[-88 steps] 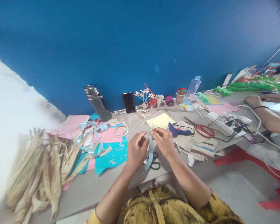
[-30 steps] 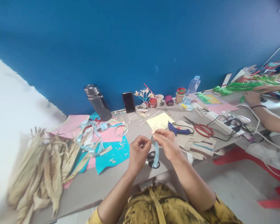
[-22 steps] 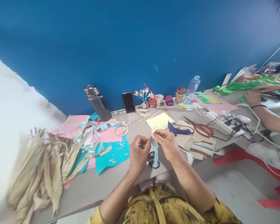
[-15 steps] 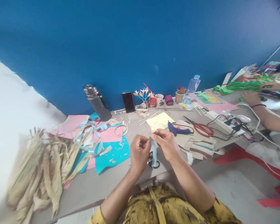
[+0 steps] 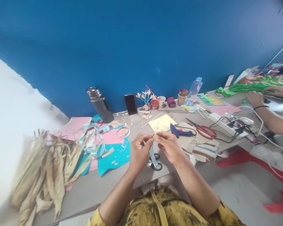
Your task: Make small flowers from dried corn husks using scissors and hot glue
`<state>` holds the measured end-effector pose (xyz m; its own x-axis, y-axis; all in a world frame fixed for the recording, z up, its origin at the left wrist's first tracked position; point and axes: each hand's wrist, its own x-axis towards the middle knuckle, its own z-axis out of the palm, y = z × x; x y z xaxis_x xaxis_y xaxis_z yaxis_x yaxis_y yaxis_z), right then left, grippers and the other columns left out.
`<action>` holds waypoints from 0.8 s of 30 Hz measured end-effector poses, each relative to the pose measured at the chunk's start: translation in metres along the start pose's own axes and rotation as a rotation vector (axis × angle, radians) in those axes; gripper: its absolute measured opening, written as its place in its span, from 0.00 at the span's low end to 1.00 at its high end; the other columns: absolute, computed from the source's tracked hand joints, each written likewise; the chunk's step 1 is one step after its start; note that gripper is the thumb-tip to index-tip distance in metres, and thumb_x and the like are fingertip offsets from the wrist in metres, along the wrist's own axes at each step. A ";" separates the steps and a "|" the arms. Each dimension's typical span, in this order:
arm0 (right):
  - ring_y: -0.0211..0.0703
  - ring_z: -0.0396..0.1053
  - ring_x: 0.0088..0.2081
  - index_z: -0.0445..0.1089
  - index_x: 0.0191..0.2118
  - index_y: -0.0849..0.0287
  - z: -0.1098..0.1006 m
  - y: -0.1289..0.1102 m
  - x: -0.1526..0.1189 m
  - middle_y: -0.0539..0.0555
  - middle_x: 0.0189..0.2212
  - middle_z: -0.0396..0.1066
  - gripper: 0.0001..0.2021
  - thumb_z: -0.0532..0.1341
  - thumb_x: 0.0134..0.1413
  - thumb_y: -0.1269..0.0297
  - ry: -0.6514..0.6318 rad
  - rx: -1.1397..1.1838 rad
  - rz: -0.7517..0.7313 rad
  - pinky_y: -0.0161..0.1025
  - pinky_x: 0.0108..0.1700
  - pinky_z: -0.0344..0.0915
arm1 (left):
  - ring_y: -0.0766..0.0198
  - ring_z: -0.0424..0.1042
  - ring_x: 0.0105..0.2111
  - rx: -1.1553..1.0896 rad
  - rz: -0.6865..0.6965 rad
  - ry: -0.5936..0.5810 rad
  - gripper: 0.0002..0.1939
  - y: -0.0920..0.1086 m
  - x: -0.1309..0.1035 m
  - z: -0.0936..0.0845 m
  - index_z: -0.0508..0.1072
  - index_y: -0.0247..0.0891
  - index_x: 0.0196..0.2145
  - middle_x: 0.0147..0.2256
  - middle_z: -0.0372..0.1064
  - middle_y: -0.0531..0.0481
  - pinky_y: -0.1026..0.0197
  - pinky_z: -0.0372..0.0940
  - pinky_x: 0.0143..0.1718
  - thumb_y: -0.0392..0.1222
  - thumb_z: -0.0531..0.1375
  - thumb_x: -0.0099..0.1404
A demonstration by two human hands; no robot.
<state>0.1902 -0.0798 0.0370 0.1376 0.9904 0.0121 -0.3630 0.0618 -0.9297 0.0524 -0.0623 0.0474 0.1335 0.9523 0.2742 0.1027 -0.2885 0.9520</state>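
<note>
My left hand (image 5: pixel 140 152) is closed in a pinch at the top of a light blue ribbon (image 5: pixel 152 157), whose loose end hangs between my wrists. Fingertips of my right hand (image 5: pixel 169 147) meet the left ones, pinching the base of a small pale husk flower (image 5: pixel 157 128) that points up and away. The exact join of flower and ribbon is hidden by the fingers. Below the ribbon, dark-handled scissors (image 5: pixel 157 167) lie on the table (image 5: pixel 122 185). Just beyond my hands is a pale yellow sheet (image 5: pixel 166 121).
Dried corn husks (image 5: pixel 54 188) cover the left side, beside a ribbon tangle (image 5: pixel 91 138) and blue paper (image 5: pixel 118 157). A thermos (image 5: pixel 100 106) and phone (image 5: pixel 130 104) stand behind. On the right are a glue gun (image 5: pixel 181 131), red scissors (image 5: pixel 205 131), a power strip (image 5: pixel 226 124) and another person's hand (image 5: pixel 254 99).
My fingertips have come closer together, and the flower now points up above them. The ribbon's loose end has swung slightly, showing more of the scissors. The view has shifted a little.
</note>
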 end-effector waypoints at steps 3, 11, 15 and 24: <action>0.31 0.49 0.23 0.77 0.28 0.62 0.004 -0.004 -0.002 0.48 0.22 0.61 0.16 0.73 0.39 0.53 0.020 0.019 0.016 0.33 0.22 0.43 | 0.65 0.66 0.27 -0.140 -0.112 -0.062 0.09 -0.001 0.004 0.000 0.76 0.37 0.24 0.26 0.71 0.51 0.63 0.60 0.33 0.44 0.66 0.57; 0.30 0.49 0.21 0.79 0.40 0.60 -0.003 0.001 0.000 0.51 0.27 0.70 0.18 0.69 0.47 0.52 0.093 -0.068 -0.030 0.32 0.21 0.44 | 0.69 0.62 0.24 -0.403 -0.326 -0.055 0.11 -0.007 0.004 -0.009 0.72 0.36 0.25 0.23 0.66 0.54 0.64 0.59 0.28 0.45 0.68 0.53; 0.32 0.54 0.21 0.75 0.29 0.60 -0.003 0.004 -0.006 0.49 0.23 0.67 0.14 0.68 0.50 0.53 0.120 -0.248 -0.151 0.34 0.23 0.50 | 0.69 0.62 0.25 -0.249 -0.210 0.089 0.08 0.000 0.002 -0.011 0.74 0.36 0.25 0.24 0.67 0.55 0.65 0.59 0.31 0.43 0.67 0.53; 0.39 0.64 0.27 0.74 0.29 0.59 0.016 0.027 -0.015 0.51 0.26 0.72 0.11 0.69 0.48 0.57 0.080 -0.465 -0.218 0.35 0.30 0.60 | 0.70 0.61 0.24 -0.364 -0.207 0.230 0.08 0.008 0.004 0.001 0.72 0.37 0.26 0.24 0.66 0.57 0.64 0.59 0.31 0.41 0.67 0.52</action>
<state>0.1633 -0.0914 0.0182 0.2410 0.9470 0.2122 0.1270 0.1860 -0.9743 0.0551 -0.0608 0.0557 -0.0791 0.9952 0.0576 -0.2530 -0.0759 0.9645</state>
